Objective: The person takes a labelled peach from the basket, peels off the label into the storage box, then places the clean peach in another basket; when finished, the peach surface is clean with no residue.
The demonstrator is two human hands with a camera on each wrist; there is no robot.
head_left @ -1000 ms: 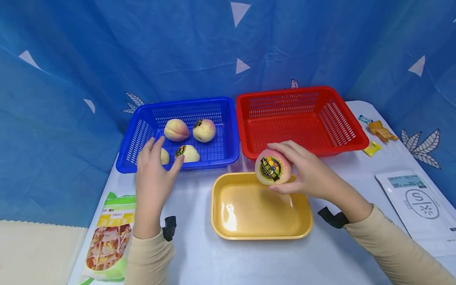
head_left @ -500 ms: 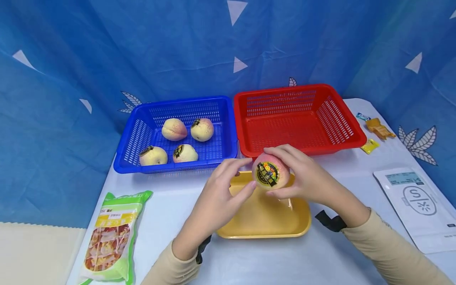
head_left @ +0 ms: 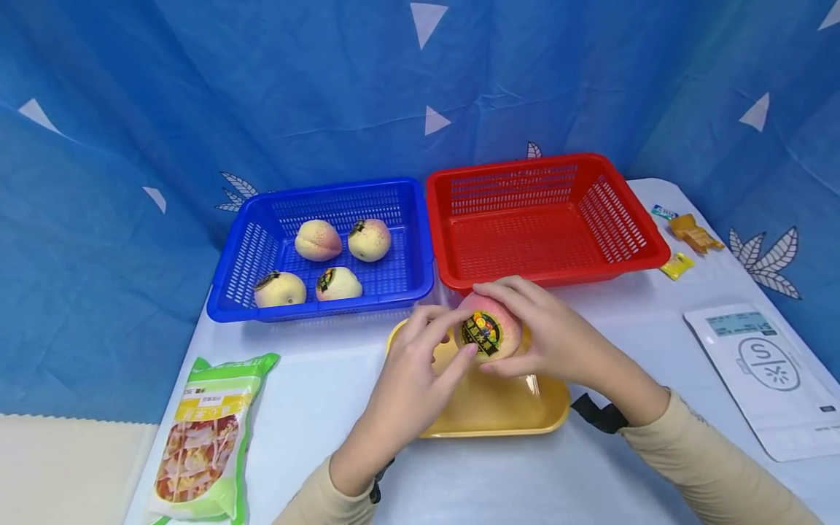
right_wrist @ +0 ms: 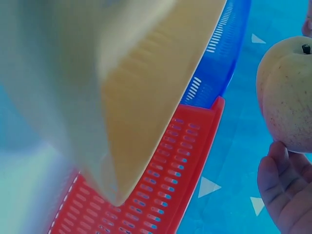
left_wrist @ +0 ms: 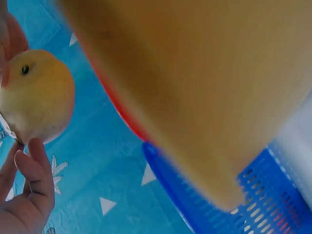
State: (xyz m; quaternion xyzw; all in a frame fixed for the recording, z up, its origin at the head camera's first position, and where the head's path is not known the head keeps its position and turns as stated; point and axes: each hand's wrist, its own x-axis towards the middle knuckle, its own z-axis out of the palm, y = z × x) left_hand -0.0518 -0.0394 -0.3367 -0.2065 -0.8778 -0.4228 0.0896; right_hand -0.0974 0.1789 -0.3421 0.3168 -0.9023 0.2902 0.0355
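Pretty thing, this peach (head_left: 508, 328): pale yellow with a pinkish blush, plus a small dark stem in its dimple. It was up over the yellow tray (head_left: 488, 410), held in the right-hand grip (head_left: 558, 332). Its round black sticker (head_left: 484, 333) faced the head camera, with the left-hand grip's (head_left: 416, 368) fingertips right at it.
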